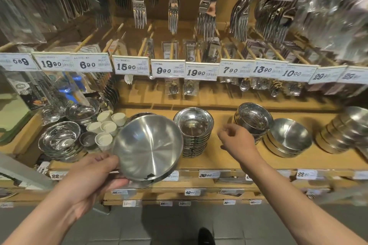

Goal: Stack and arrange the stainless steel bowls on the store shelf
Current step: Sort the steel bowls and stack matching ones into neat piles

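You are holding the wide steel bowl (148, 147) by its rim in your left hand (93, 173), tilted just above the shelf (225, 162) front beside the tall stack (194, 131); your right hand (238, 139) is hanging loose and empty; next, I think, it needs a matching stack.

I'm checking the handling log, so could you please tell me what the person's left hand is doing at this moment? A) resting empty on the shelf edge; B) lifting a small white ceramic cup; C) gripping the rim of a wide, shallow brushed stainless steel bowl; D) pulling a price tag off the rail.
C: the left hand grips the near rim of the wide, shallow brushed stainless steel bowl, thumb on top and fingers underneath, holding it tilted in front of the wooden shelf.
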### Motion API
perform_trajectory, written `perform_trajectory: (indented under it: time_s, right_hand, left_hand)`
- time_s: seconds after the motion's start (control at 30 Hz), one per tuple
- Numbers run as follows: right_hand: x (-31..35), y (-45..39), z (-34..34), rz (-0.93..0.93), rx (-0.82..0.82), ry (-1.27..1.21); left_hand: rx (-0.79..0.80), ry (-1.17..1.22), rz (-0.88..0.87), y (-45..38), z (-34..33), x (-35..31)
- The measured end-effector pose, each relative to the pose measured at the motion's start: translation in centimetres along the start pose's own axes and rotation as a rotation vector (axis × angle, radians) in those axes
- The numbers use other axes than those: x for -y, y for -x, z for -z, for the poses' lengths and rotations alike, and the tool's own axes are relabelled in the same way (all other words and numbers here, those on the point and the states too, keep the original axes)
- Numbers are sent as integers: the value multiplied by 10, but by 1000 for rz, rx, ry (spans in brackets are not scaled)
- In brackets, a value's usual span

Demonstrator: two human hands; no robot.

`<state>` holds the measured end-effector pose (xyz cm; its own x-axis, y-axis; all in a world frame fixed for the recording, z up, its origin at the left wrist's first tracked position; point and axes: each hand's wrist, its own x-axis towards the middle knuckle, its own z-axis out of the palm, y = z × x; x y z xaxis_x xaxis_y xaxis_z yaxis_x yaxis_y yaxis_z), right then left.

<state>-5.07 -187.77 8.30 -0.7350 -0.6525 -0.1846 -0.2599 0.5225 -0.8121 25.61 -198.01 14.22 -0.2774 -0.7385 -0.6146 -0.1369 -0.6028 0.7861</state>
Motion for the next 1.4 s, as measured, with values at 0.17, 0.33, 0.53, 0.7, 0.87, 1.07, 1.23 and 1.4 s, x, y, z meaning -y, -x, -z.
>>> perform_trajectory:
  time_s: [0.17,0.33,0.53,0.7,0.87,1.07,1.23,1.4]
  right_hand:
    - [-24,40,41,87,-3,-180]
    - [-50,60,83,89,-9,-315]
    - [-86,58,138,63,152,-519]
    - [-140,32,212,14,97,-499]
    - [-195,-23,286,-51,28,-500]
    - [-221,-100,315,-122,56,-401]
    - [-225,-151,309,-86,145,-392]
    - [-229,-192,284,-43,132,-222]
  left_hand:
    - [62,-70,4,-6,-44,8]
    - [159,-185,-1,4,-101,19]
    - [244,-288,-73,10,-189,43]
    - [281,-250,-127,15,-298,73]
    - [264,-208,-235,3,-415,101]
    - [121,-202,-249,-32,-500,120]
    - [19,-196,-229,-57,-513,119]
    - [-32,-201,-204,-76,-518,127]
